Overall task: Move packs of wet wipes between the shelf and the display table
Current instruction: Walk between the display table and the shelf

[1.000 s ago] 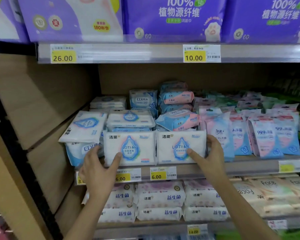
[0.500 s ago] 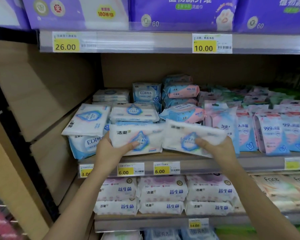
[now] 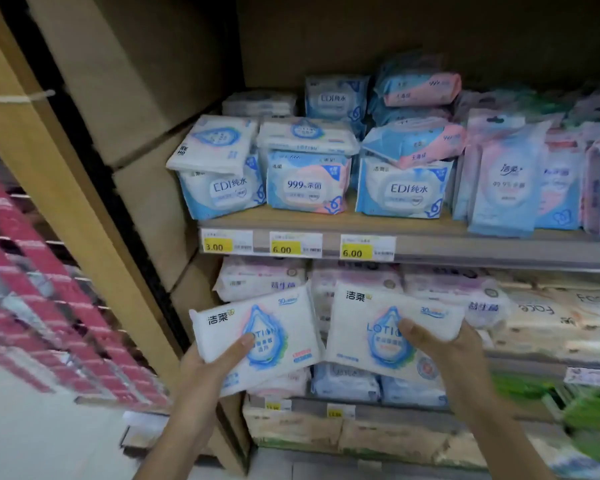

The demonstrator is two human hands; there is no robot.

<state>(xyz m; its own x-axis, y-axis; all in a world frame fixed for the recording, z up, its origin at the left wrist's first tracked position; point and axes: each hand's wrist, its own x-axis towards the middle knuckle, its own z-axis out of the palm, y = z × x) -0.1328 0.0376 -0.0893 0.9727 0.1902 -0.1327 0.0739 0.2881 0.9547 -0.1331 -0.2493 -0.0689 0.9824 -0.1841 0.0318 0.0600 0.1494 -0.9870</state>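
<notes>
We see the left hand point(image 3: 208, 368) gripping one white lotion wipes pack point(image 3: 257, 336), the right hand point(image 3: 444, 351) gripping a second white pack point(image 3: 378, 323); both packs held side by side, near us, clear of the shelf point(image 3: 465, 249).

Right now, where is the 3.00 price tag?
Head view, left of centre: the 3.00 price tag sits on the shelf edge, below the leftmost EDI pack.

Two white LOTION wipe packs point(image 3: 257, 337) point(image 3: 388, 330) held tilted, side by side.
</notes>
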